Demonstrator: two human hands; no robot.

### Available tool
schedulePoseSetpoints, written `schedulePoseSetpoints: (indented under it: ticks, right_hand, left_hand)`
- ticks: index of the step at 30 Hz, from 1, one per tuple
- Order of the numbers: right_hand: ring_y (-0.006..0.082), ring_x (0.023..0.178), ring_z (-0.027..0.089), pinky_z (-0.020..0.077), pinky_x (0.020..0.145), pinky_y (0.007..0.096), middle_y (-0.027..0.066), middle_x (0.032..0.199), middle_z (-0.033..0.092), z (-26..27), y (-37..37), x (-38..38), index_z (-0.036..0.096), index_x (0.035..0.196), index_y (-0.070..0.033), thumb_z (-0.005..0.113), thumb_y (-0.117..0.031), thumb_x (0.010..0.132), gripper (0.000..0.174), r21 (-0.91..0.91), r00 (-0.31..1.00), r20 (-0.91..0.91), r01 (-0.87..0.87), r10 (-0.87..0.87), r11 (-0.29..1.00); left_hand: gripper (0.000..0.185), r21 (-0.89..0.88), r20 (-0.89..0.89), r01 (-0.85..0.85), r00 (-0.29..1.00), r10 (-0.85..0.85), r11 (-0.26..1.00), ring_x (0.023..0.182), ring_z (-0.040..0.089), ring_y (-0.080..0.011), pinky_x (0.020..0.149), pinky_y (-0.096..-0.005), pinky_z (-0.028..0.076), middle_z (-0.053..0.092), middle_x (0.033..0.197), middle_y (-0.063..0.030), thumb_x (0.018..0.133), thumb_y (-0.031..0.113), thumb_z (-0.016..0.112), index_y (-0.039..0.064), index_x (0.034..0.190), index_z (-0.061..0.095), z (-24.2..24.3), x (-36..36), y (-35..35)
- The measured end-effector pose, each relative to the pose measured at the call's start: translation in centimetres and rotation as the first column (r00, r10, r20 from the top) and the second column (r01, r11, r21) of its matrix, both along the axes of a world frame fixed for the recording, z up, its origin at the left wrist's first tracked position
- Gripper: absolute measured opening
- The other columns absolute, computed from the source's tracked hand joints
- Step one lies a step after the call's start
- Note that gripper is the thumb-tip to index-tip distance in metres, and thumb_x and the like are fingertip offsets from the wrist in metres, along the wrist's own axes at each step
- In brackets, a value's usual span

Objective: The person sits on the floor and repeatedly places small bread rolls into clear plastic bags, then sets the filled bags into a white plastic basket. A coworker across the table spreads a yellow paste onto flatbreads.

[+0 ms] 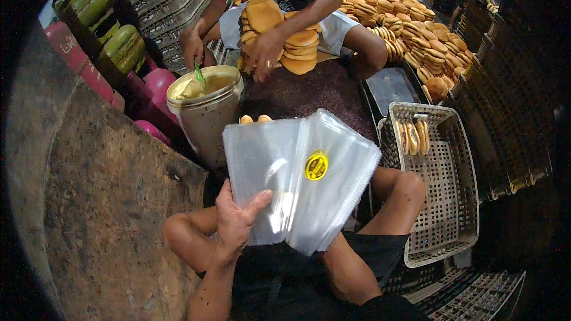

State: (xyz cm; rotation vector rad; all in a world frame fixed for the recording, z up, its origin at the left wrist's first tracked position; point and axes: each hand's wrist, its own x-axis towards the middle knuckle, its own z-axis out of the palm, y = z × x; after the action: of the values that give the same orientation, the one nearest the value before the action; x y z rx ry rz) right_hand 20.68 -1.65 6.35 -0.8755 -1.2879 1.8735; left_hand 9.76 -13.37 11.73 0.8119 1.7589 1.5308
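Observation:
My left hand (238, 218) holds a stack of clear plastic bags (263, 156), its thumb lying across the front and its other fingers mostly behind. A second stack of clear bags (339, 187) overlaps or meets this one along the middle and leans to the right. A round yellow printed mark (316, 165) shows on its face. My right forearm (345, 263) reaches under that second stack, which is held up from behind; the right hand itself is hidden by the bags. Both stacks are above my lap, and the tops of two buns (255, 119) peek out beyond them.
Opposite, a person's hand (192, 49) holds a green utensil (199, 73) in a bucket of pale spread (205, 93). Stacked buns (301, 49) stand before that person; more buns (428, 44) are heaped behind. A plastic crate (430, 196) with several filled buns (413, 137) stands right, a wooden board (111, 214) left.

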Motion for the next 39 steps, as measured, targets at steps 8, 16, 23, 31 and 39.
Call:
schedulePoseSetpoints:
  ticks: [8, 16, 23, 31, 39]
  right_hand:
    - [0.0271, 0.104, 0.060, 0.0452, 0.094, 0.0372, 0.0195, 0.110, 0.065, -0.4, -3.0, 1.8, 0.059, 0.121, 0.005, 0.029, -0.050, 0.106, 0.065, 0.000, 1.000, 0.006, -0.014, 0.014, 1.000]
    - [0.0283, 0.104, 0.060, 0.0450, 0.095, 0.0380, 0.0206, 0.110, 0.065, 0.7, 1.1, -0.9, 0.060, 0.121, 0.006, 0.027, -0.052, 0.106, 0.068, 0.175, 0.959, 0.279, -0.100, 0.048, 0.980]
    - [0.0265, 0.115, 0.055, 0.0442, 0.099, 0.0382, 0.0146, 0.126, 0.058, 2.5, -1.1, -2.2, 0.046, 0.139, 0.000, 0.028, -0.061, 0.103, 0.073, -0.260, 0.958, -0.282, -0.127, 0.051, 0.957]
    - [0.0271, 0.126, 0.051, 0.0419, 0.107, 0.0423, 0.0106, 0.140, 0.051, 0.4, -4.8, 1.6, 0.037, 0.147, -0.004, 0.050, -0.069, 0.092, 0.086, -0.418, 0.739, -0.674, -0.414, 0.030, 0.809]
    - [0.0217, 0.070, 0.067, 0.0528, 0.070, 0.0384, 0.0118, 0.079, 0.071, -0.4, 6.4, 10.5, 0.069, 0.100, 0.002, 0.068, -0.032, 0.091, 0.034, 0.393, 0.864, 0.332, 0.237, -0.378, 0.888]
  left_hand:
    - [0.052, 0.000, 0.175, 0.044, 0.984, -0.043, 0.999, 0.093, 0.065, -0.0191, 0.085, -0.0333, 0.053, 0.065, 0.111, -0.0115, 0.083, 0.018, 0.078, -0.004, 0.123, 0.052, 2.8, 0.1, 0.5]
    - [0.057, -0.181, 0.372, -0.214, 0.889, 0.268, 0.960, 0.107, 0.059, -0.0282, 0.091, -0.0395, 0.050, 0.057, 0.121, -0.0188, 0.085, 0.015, 0.072, -0.006, 0.130, 0.045, -2.6, -2.0, -2.3]
    - [0.046, -0.328, -0.214, -0.006, 0.975, -0.068, 0.945, 0.101, 0.061, -0.0191, 0.084, -0.0342, 0.051, 0.063, 0.115, -0.0099, 0.085, 0.010, 0.070, -0.008, 0.123, 0.051, 1.7, -9.0, -0.7]
    - [0.052, -0.555, -0.559, -0.132, 0.790, -0.251, 0.821, 0.098, 0.060, -0.0173, 0.085, -0.0322, 0.049, 0.062, 0.109, -0.0109, 0.082, 0.033, 0.077, -0.006, 0.112, 0.061, 20.2, -7.7, 2.2]
    - [0.049, -0.342, -0.799, -0.425, 0.601, -0.021, 0.838, 0.099, 0.059, -0.0170, 0.088, -0.0311, 0.047, 0.061, 0.113, -0.0122, 0.088, 0.032, 0.073, -0.005, 0.117, 0.059, 16.8, -18.2, -5.4]
